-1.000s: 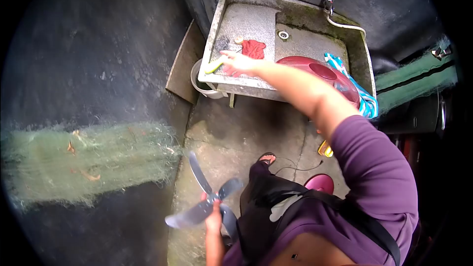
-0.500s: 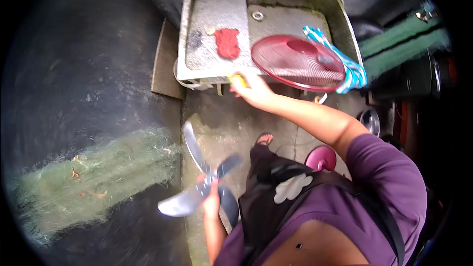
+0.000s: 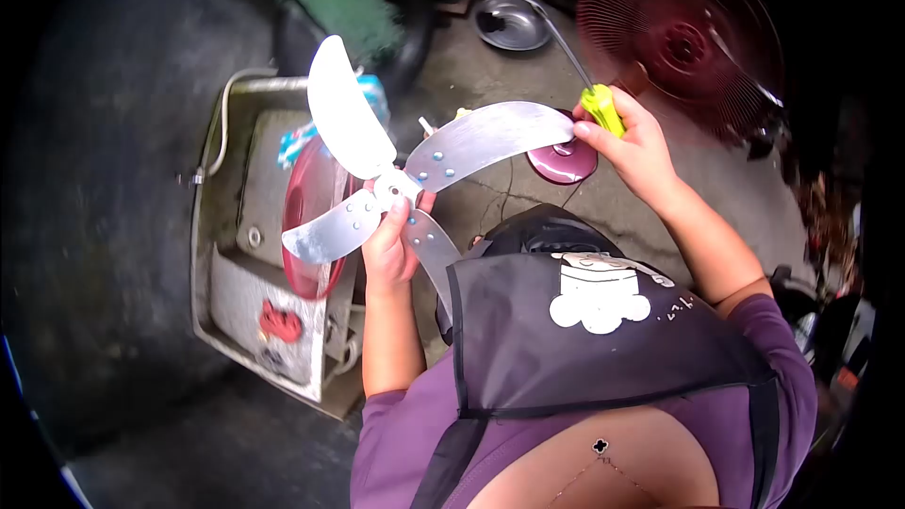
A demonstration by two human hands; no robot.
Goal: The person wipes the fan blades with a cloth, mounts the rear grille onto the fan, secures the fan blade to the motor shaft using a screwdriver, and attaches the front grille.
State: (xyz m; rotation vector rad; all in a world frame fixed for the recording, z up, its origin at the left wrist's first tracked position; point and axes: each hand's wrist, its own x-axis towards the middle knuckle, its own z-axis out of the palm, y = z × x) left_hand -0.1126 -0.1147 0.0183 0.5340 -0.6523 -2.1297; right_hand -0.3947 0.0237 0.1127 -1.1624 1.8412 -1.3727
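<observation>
My left hand is closed around the hub of a metal fan blade, holding it up in front of my body with its blades spread. In my right hand is a screwdriver with a yellow-green handle, its long shaft pointing up and away. The right thumb is at the tip of one blade and appears to touch it. Behind the blades, a red fan guard leans in the concrete sink, partly hidden.
A red scrubbing cloth lies on the sink's ledge, and a blue-white cloth hangs at its edge. On the floor are a metal basin and a pink round base. A fan with a red guard stands upper right.
My view has turned right, away from the sink. The right hand has moved from the sink's edge to the right with the screwdriver. The left hand has raised the fan blade.
</observation>
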